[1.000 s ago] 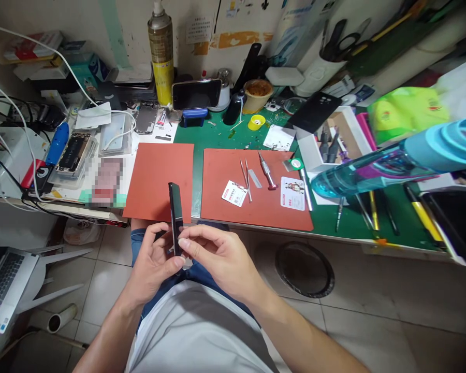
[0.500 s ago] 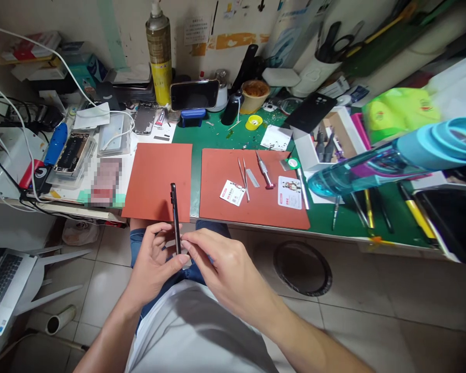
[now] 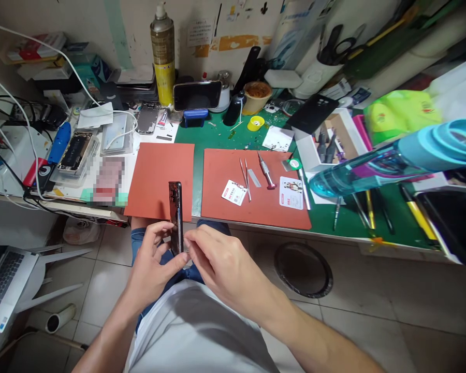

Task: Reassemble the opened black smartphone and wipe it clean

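A dark smartphone stands upright on edge in my left hand, above my lap at the bench's front edge. My left fingers and thumb hold its lower part, and the camera bumps show near its top. Close to the phone's right side, the fingertips of my right hand are pinched together. Whatever they hold, if anything, is too small to make out. Beyond the phone lies a reddish-brown mat. On a second brown mat are tweezers, a screwdriver and two printed cards.
A blue water bottle lies across the right side near an open white box. Another phone leans on a blue stand at the back beside a spray can. Opened phone parts and cables crowd the left.
The phone has turned in my left hand, from nearly edge-on to showing more of its camera side. My right fingertips stay pinched beside it.
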Available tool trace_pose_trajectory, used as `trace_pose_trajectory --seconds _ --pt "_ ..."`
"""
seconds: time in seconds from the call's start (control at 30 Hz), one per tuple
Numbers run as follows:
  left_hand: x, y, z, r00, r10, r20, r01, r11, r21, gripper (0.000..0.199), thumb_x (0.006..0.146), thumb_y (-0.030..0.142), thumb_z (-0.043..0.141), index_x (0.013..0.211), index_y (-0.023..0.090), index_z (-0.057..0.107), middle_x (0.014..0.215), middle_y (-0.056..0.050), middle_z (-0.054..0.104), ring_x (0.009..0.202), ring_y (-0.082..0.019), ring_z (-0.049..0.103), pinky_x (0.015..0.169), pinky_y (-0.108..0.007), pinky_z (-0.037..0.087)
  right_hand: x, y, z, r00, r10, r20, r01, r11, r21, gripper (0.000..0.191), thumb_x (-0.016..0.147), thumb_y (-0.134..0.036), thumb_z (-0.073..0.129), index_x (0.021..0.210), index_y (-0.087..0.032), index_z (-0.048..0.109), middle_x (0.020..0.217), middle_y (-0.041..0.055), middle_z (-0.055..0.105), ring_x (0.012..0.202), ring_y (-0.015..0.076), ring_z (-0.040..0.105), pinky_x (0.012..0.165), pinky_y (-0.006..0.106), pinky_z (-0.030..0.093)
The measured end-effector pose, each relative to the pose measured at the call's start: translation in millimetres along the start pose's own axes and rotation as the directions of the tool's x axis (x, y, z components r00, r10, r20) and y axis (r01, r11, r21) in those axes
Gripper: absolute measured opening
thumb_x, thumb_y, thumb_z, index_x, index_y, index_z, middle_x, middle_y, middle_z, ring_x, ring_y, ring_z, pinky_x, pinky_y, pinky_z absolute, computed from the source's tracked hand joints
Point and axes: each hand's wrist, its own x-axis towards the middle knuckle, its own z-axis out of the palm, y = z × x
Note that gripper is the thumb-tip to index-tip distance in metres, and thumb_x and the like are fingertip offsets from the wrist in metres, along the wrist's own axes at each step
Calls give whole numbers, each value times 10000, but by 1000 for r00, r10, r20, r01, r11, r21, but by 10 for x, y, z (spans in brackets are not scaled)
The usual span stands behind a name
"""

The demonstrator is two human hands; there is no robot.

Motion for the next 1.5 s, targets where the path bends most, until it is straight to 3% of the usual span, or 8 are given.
trace_pose_trajectory --seconds 0.2,0.3,0.43,0.57,0.7,0.83,1.2,1.5 --pt "11 33 -31 994 -74 79 87 981 -174 517 889 332 871 1296 297 553 1347 -89 673 1234 -234 669 1042 -389 548 3 42 -30 993 2 -115 14 990 137 176 1077 -110 510 1024 -195 655 880 45 700 739 164 658 677 285 532" --pt "13 70 -101 965 -142 223 197 948 -250 483 939 344 818 1323 300 529 1276 -90 720 1116 -230 720 969 -395 570 29 145 -117 968 -201 -151 200 980 -23 265 1056 -69 531 1249 -197 659 1155 128 752 1032 245 701 861 380 590" --pt "36 169 -234 866 -266 423 368 912 -179 483 943 371 810 1346 280 560 1087 -55 745 981 -208 729 887 -363 579 162 268 -282 895 -416 158 444 864 -240 462 1006 8 547 1410 -194 647 1403 152 721 1465 371 493 1116 572 488" --pt "95 246 -396 775 -350 526 430 902 -34 595 983 666 643 1397 238 635 1107 -124 777 967 -267 760 814 -368 600 259 343 -328 866 -396 305 433 899 -62 173 1013 -72 639 1095 -128 781 902 104 791 985 266 711 940 450 563" --pt "95 153 -425 939 -243 242 278 953 -122 904 891 920 462 1366 199 730 1278 -181 770 1178 -362 722 949 -445 603 204 300 -201 986 85 140 -118 964 240 58 897 -177 846 946 -174 816 844 46 790 768 201 690 717 326 556" --pt "2 -41 -227 988 -148 -40 141 980 -141 594 785 629 883 1144 159 830 1149 -137 819 1137 -344 733 1011 -414 573 126 142 -11 882 446 155 -452 705 545 139 855 -300 880 956 -215 836 895 17 828 788 206 736 711 304 577" --pt "-102 -99 -164 955 -241 -174 225 969 -106 350 879 452 860 1085 170 848 1001 -81 837 946 -223 731 885 -316 590 -62 203 -134 972 225 67 -235 924 302 228 1083 -267 579 992 -217 782 876 27 793 744 170 707 620 277 492" --pt "-104 218 -25 951 -196 -239 251 941 227 379 841 526 822 944 164 866 848 -51 825 773 -216 731 659 -251 583 -86 196 -138 996 59 67 -64 994 87 230 1095 -152 514 989 -160 718 781 38 708 654 165 637 617 296 453"
